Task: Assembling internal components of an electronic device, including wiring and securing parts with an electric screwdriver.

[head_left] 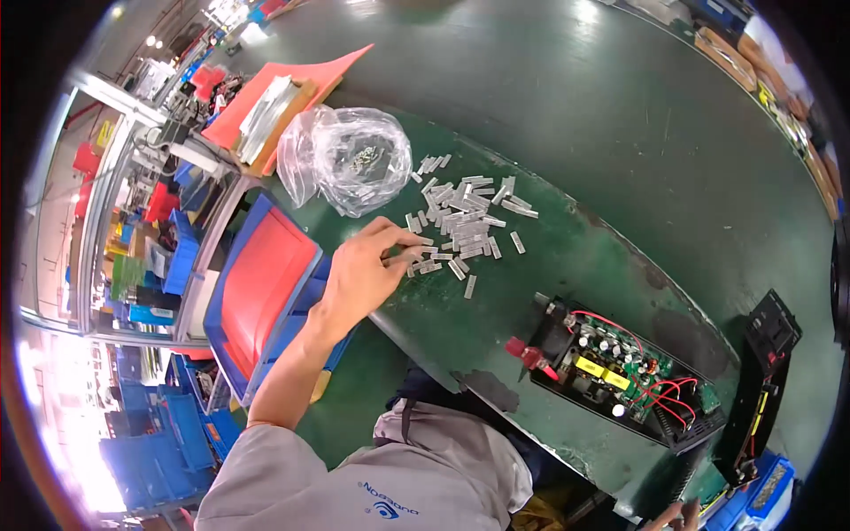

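My left hand [365, 270] reaches over the near-left edge of a pile of small silver metal bars [465, 217] on the green table. Its thumb and forefinger are pinched at one small metal bar [427, 242], and other bars lie right beside the fingertips. Of my right hand [677, 515], only a few fingers show at the bottom right edge, below the table's near corner; what they touch is hidden. Between the two hands lies an open black device housing [651, 411], with a circuit board, yellow transformers, red wires and red terminals at its left end.
Behind my left hand stands a clear plastic bag [363, 164] with small metal parts inside. A blue bin [266, 208] with red sheets sits left of the table. A black panel [775, 332] leans at the right, near a blue tray [770, 487]. Red foam [341, 64] lies far left.
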